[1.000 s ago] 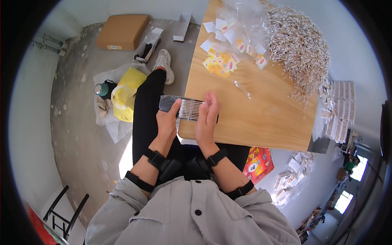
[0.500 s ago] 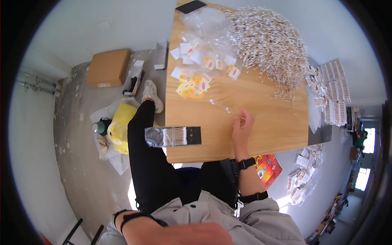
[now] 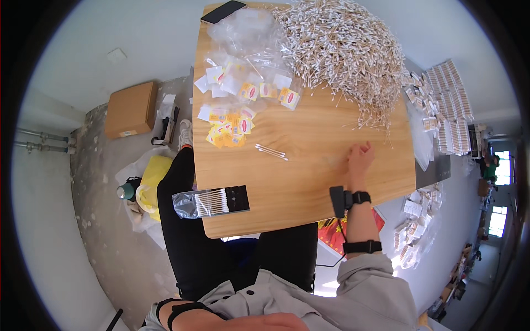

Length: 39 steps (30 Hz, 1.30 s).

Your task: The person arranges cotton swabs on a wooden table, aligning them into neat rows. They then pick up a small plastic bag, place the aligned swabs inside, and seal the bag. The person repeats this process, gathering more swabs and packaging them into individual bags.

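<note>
My right hand [image 3: 360,159] rests on the wooden table [image 3: 309,190] with its fingers curled in. Whether anything small lies inside them is hidden. A few loose cotton swabs [image 3: 271,152] lie on the wood to its left. Beyond it, at the far right, rises a big heap of cotton swabs [image 3: 348,49]. Close to the table's near left corner is a dark open box [image 3: 238,198] with a row of swabs [image 3: 211,202] and a crumpled clear bag at one end. My left hand [image 3: 279,321] is at the lower edge before my body, its fingers out of sight.
Yellow-and-white printed cards [image 3: 229,128] and clear plastic bags [image 3: 243,33] spread over the table's left side. A black phone [image 3: 223,11] lies at the far corner. Packed swab bundles [image 3: 450,107] stack beyond the right edge. On the floor are a cardboard box [image 3: 131,109] and a yellow bag [image 3: 154,179].
My right hand has moved right across the table, away from the loose swabs. Those swabs now lie more fanned out. The whole view has shifted, so the table sits further left.
</note>
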Available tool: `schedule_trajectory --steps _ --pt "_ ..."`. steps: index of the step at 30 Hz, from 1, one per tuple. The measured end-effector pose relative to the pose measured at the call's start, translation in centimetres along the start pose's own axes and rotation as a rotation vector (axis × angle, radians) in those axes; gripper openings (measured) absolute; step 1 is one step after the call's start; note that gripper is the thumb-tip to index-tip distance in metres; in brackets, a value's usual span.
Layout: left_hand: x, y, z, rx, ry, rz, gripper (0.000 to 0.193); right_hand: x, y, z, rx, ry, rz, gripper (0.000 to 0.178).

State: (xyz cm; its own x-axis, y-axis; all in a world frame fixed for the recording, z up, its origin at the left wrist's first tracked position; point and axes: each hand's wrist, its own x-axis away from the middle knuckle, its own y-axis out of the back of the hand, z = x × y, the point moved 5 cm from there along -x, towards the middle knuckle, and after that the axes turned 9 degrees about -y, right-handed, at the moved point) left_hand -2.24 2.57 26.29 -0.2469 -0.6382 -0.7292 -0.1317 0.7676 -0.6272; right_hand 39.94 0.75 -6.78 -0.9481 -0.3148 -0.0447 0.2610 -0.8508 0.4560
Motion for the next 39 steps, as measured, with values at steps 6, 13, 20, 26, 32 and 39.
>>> schedule_trajectory --steps 6,13,20,26,32,39 --pt "-1.0 0.8 1.6 -0.015 -0.017 -0.094 0.02 -6.0 -1.1 5.1 0.395 0.051 -0.017 0.063" --pt "-3.1 3.1 3.2 -0.017 0.068 0.008 0.012 -8.2 -2.7 6.3 0.598 0.118 0.045 0.048" --pt "-2.6 3.2 3.2 -0.268 -0.033 0.006 0.007 -3.0 -3.6 7.6 0.56 0.171 0.151 0.027" --pt "-2.1 3.5 2.7 -0.37 0.019 0.032 0.008 3.6 -4.5 9.1 0.401 0.369 0.264 0.019" --pt "3.9 11.8 7.6 -1.426 0.615 0.28 0.053 9.4 -6.0 10.7 0.348 0.364 0.443 0.019" --pt "12.1 19.9 12.6 -1.929 0.787 0.561 0.081 12.6 -6.1 12.2 0.23 0.419 0.61 0.028"
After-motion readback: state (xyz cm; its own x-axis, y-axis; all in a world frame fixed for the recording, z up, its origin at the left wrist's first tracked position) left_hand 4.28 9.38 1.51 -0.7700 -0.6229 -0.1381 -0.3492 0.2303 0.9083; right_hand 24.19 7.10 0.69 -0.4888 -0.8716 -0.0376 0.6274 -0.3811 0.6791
